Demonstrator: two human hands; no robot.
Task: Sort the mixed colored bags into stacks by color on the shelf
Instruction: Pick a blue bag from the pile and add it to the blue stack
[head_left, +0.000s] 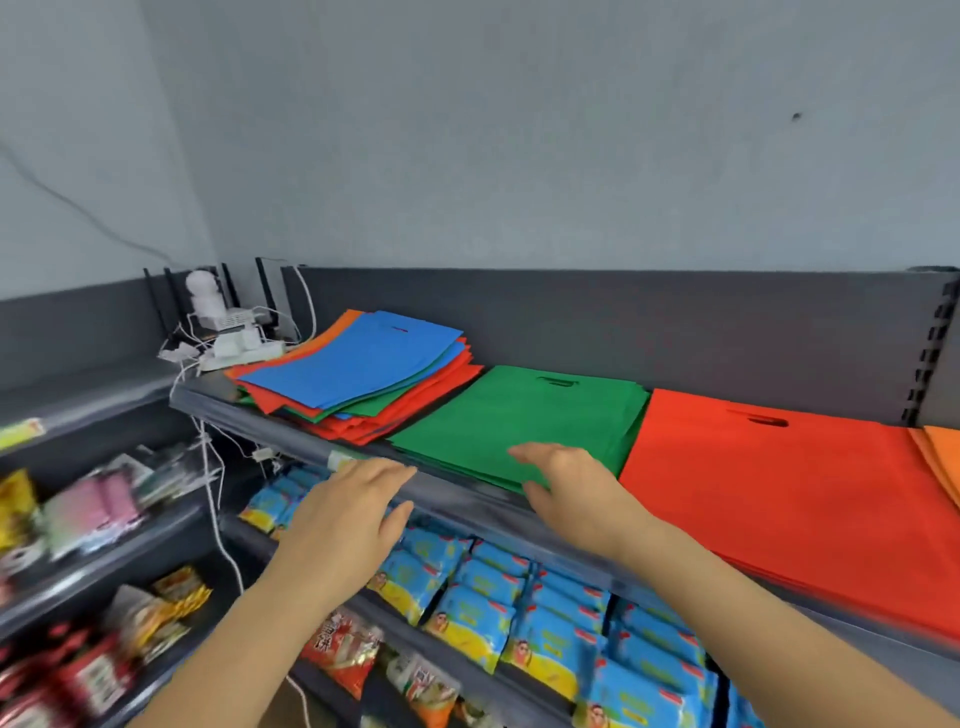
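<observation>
On the top shelf (467, 501) lies a mixed pile of bags (358, 379) at the left, with a blue bag on top and red, green and orange ones below. To its right sit a green stack (519, 415), a red stack (779, 499) and an orange stack (940, 452) at the frame's right edge. My right hand (571, 488) is flat, fingers straight, over the front edge of the green stack. My left hand (348, 514) hovers open at the shelf's front lip, holding nothing.
A power strip, white adapters and cables (228, 338) crowd the shelf's left end behind the mixed pile. Blue snack packets (493, 597) fill the shelf below. More packaged goods (93, 509) stand on shelves at the left. A grey wall rises behind.
</observation>
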